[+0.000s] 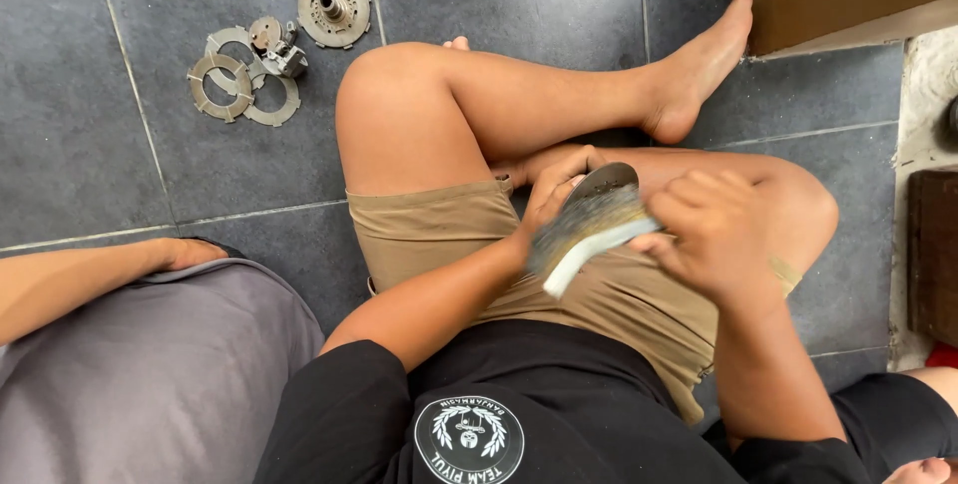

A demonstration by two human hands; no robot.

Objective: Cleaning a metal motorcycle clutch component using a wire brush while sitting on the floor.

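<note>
The round metal plate (605, 180) is being held over the person's lap, above the tan shorts (439, 230), with the left hand (552, 203) curled around its near edge and gripping it. The right hand (714, 230) is closing tightly around the pale handle of a wire brush (584, 235), whose bristles are lying against the plate's face; the brush is showing blurred. Judging from this, the brush could be skidding off the plate's rim and raking the left fingers or the bare thigh just beneath, since the bristles are working right beside skin and the plate is only pinched at one edge. The plate might also be twisting out of that grip and dropping onto the tiled floor (80, 125). Counting: one plate in hand, one brush, and on the floor well apart to the left, three flat rings (232, 85) overlapping one another, one small metal assembly (273, 45) touching them, and one larger hub disc (333, 7) just beside. Another person's arm (90, 274) is resting at the left.
</note>
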